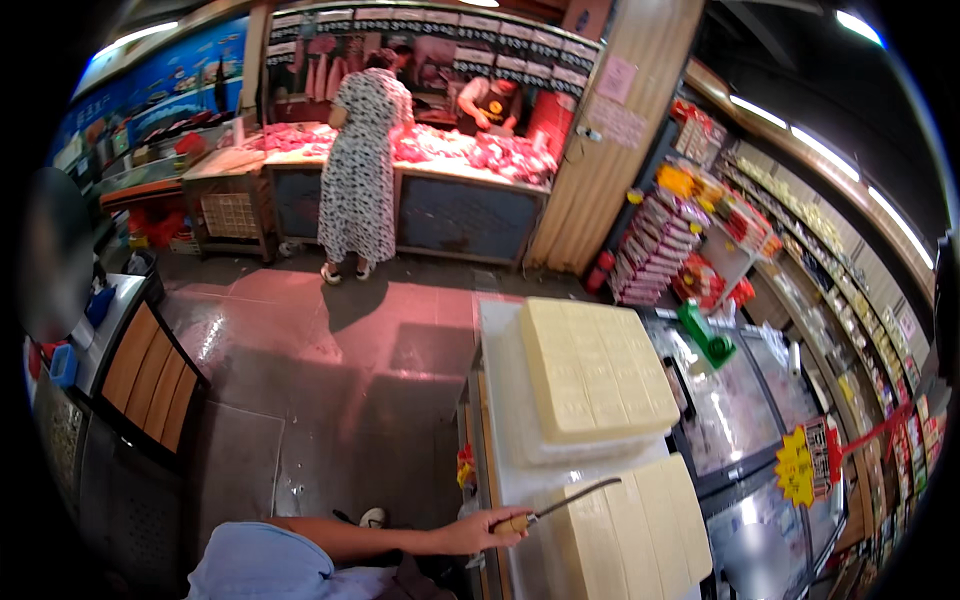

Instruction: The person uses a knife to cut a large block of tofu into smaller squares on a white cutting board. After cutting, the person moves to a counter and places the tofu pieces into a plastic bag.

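My left hand grips the wooden handle of a narrow-bladed knife. Its thin metal blade, bent at the tip, points up and right over the corner of a large pale slab of what looks like tofu. Scored lines run across that slab, and the picture's lower edge cuts it off. Whether the blade touches it, I cannot tell. Beyond it a second scored slab sits on a whitish board. Both stand on a white-topped table. My right hand is out of view.
Right of the slabs is a glass-topped freezer with a green dispenser-like object on it. A yellow and red price sign stands there. Ahead, a person in a patterned dress faces a meat counter; another person works behind it.
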`<action>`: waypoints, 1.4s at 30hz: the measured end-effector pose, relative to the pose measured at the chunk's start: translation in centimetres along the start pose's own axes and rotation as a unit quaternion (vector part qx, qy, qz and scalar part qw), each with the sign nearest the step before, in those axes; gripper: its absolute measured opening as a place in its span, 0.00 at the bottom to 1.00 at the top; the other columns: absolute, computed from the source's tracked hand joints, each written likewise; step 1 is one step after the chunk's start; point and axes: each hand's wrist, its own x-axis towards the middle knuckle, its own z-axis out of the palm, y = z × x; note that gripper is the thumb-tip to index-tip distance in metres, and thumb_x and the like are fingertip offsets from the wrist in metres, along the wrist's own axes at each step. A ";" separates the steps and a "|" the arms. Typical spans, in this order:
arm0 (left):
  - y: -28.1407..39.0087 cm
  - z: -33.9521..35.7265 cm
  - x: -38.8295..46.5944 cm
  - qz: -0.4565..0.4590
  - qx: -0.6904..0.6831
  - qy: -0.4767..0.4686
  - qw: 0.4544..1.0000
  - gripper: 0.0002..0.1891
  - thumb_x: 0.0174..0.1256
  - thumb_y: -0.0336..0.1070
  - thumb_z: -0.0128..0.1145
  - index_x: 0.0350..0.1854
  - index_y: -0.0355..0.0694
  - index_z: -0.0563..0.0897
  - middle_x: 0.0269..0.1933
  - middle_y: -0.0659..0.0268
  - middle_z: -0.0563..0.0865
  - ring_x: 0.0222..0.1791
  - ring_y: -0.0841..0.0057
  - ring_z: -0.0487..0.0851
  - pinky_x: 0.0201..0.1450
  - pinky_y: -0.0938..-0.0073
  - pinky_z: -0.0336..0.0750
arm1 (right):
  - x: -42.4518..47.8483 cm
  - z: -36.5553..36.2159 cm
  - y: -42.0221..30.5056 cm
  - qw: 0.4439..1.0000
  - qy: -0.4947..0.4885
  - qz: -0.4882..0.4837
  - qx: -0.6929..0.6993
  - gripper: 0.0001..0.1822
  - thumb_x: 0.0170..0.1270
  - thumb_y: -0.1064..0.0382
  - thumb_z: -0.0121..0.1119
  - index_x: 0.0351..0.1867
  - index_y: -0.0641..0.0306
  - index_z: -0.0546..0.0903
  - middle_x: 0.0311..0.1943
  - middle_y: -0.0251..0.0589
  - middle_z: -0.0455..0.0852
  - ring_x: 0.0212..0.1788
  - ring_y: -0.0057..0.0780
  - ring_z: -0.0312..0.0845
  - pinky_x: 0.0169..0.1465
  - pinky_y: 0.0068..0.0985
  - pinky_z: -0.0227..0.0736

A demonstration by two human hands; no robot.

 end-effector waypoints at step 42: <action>29.5 -63.8 -23.2 0.145 0.178 0.621 0.749 0.25 0.63 0.35 0.59 0.62 0.39 0.71 0.52 0.62 0.80 0.51 0.75 0.76 0.54 0.75 0.69 | -74.0 97.0 -14.8 0.152 -0.874 -0.446 0.121 0.10 0.62 0.67 0.54 0.43 0.64 0.82 0.36 0.52 0.84 0.38 0.49 0.80 0.41 0.35 0.74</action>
